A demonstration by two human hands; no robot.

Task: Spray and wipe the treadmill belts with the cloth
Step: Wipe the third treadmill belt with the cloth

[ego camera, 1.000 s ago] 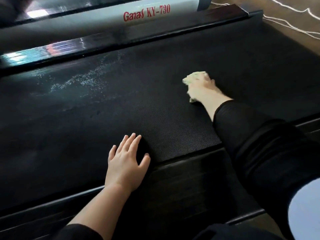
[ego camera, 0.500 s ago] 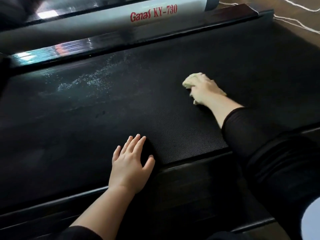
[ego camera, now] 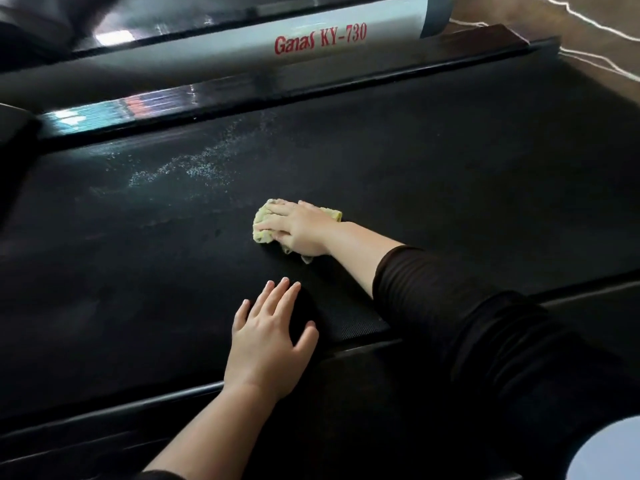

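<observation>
Pressing a crumpled yellow-green cloth (ego camera: 262,234) onto the black textured treadmill belt (ego camera: 450,168), the person's right hand (ego camera: 301,227) sits near the middle of the view. Its fingers (ego camera: 277,211) lie almost straight across the top of the cloth and bear down on it rather than curling round it. The thumb is hidden, so whether it tucks under the fabric cannot be told.

The left hand (ego camera: 270,344) lies at about six o'clock from the cloth, flat on the belt by the dark near rail (ego camera: 104,408). Its fingers are spread and hold nothing, and it looks to be bracing the body.

A pale speckled patch of spray droplets (ego camera: 194,166) lies on the belt at about ten o'clock from the cloth, near it but not touching. It runs up towards the glossy black far rail (ego camera: 145,105). Beyond that rail is a silver frame tube with red lettering (ego camera: 242,55). White cords (ego camera: 595,26) cross the floor at one o'clock.

The step in hand appears to be wiping. The spray is already down and that patch is not yet wiped. The next move probably calls for sliding the cloth towards ten o'clock with firm pressure, through the whole speckled streak as far as the far rail. The belt's texture may hold moisture, so overlapping strokes would suit.
</observation>
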